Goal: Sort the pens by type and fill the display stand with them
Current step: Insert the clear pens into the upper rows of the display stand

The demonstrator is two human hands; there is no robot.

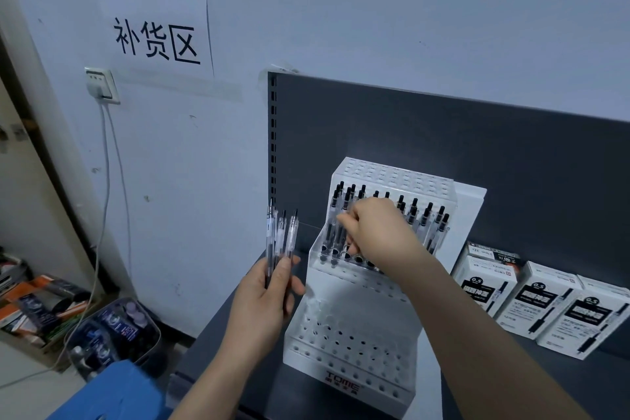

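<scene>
Fingers (289, 286) of the left hand (262, 300) grip loose pens (281, 235) upright — the right hand (378, 232) curls its fingers among racked pens (425, 217) in the display stand (351, 344) — hold unclear.

White display stand (351, 344), clear black-tipped pens (281, 235), dark grey shelf (511, 153).

Display stand (354, 344) on the shelf (218, 337); pen boxes (545, 303) to its right; pens (422, 215) in its upper tier.
</scene>
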